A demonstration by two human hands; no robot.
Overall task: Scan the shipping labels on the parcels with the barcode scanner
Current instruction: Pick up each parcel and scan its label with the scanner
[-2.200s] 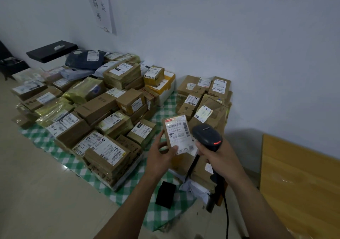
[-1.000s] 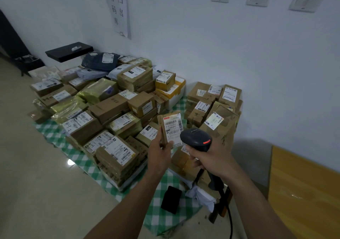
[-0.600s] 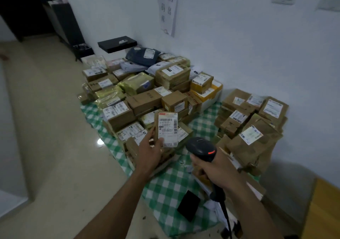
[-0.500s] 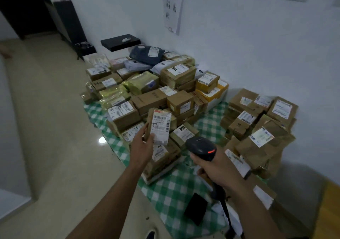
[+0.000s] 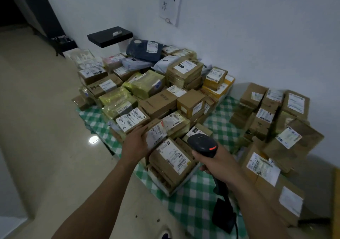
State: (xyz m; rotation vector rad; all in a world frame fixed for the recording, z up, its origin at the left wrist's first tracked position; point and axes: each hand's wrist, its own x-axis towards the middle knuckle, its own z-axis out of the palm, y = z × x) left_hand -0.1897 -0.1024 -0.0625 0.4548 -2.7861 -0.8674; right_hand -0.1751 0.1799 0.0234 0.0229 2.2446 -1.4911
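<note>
My left hand (image 5: 135, 143) grips a small brown parcel (image 5: 156, 134) with a white shipping label, tilted and low against the left pile, between a labelled box marked by hand (image 5: 131, 119) and a larger labelled box (image 5: 172, 158). My right hand (image 5: 214, 162) holds the black barcode scanner (image 5: 202, 144) by its handle, its head with a red light pointing toward the piles, just right of the small parcel. The scanner's cable hangs down below my wrist.
Many labelled cardboard parcels and bags are heaped on a green checked cloth (image 5: 220, 126) on the floor by the white wall. A second stack (image 5: 272, 113) stands to the right. A black object (image 5: 223, 218) lies on the cloth near me. Tiled floor (image 5: 46, 128) stretches left.
My left hand has carried the small parcel from in front of the scanner leftward and down onto the left pile. The view has swung left. The scanner hand stays roughly in place.
</note>
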